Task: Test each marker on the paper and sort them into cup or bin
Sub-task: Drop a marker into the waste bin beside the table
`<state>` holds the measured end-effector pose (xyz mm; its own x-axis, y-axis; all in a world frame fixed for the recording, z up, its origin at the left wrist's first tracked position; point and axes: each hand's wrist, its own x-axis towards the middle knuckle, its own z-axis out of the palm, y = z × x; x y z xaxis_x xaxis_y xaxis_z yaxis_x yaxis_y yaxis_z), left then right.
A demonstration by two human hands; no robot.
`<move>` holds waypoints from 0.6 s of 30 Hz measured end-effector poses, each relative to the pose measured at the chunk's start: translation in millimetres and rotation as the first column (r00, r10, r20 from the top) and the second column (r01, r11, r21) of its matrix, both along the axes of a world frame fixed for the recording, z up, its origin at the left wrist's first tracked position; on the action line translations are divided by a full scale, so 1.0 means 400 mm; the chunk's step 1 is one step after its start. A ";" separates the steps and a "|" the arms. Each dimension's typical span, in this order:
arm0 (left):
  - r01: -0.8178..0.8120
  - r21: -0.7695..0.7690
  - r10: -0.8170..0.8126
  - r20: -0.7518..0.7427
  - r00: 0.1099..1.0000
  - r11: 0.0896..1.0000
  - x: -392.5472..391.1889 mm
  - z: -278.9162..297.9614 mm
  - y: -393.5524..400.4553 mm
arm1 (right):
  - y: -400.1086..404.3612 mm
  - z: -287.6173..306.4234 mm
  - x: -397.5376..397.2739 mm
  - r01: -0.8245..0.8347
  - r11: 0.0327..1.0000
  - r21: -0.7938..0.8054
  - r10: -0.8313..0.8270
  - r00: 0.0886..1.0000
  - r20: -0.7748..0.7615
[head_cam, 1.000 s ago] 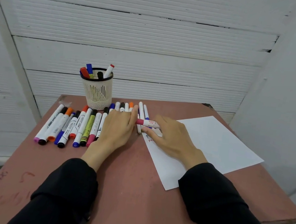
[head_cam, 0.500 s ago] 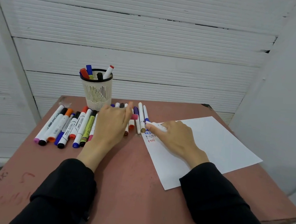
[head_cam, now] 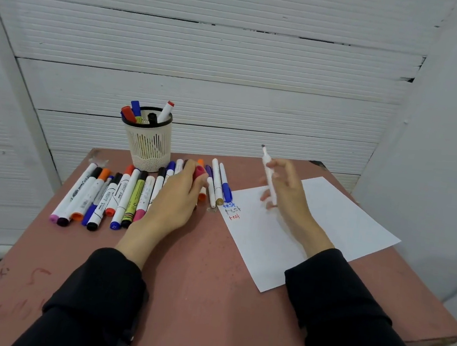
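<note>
Right hand (head_cam: 285, 197): grip closed on a slim white uncapped marker (head_cam: 268, 178), long axis near upright, dark tip pointing up, held above the white paper sheet (head_cam: 332, 215). Written test marks (head_cam: 232, 209) lie left of that grip; the tip must turn down.

Left hand (head_cam: 180, 195): grip closed on a pink cap (head_cam: 199, 173), over the marker row (head_cam: 108, 194) left of the paper.

White mesh cup (head_cam: 148, 142): behind the row, nearer the left hand. Bin: not visible.

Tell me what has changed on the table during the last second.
The marker was uncapped: the left hand pulled off the pink cap and holds it over the marker row. The right hand lifted the white marker off the paper, tip up. The cup and the three "test" lines stayed as they were.
</note>
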<state>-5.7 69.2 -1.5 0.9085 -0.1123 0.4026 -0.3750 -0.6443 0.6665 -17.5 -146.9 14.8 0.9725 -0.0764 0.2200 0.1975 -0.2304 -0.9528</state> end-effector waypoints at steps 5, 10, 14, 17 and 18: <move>0.006 -0.077 -0.006 0.008 1.000 0.997 -0.010 -0.002 -0.002 | 0.014 0.002 -0.006 -0.117 0.976 0.184 0.124 0.992 -0.028; 0.021 -0.107 -0.019 0.027 0.999 0.994 -0.029 0.000 -0.022 | 0.048 -0.014 -0.010 -0.056 0.997 0.051 0.054 0.998 0.025; 0.008 -0.097 -0.006 0.022 1.000 0.995 -0.030 -0.002 -0.023 | 0.057 -0.020 -0.020 -0.148 0.981 0.122 0.154 0.987 -0.042; 0.007 -0.101 -0.005 0.020 1.000 0.995 -0.026 -0.005 -0.020 | 0.062 -0.034 -0.016 -0.192 0.980 0.053 0.194 0.980 -0.034; 0.011 -0.105 -0.009 0.023 1.000 0.994 -0.025 -0.007 -0.020 | 0.065 -0.039 -0.013 -0.179 0.983 0.037 0.180 0.983 -0.030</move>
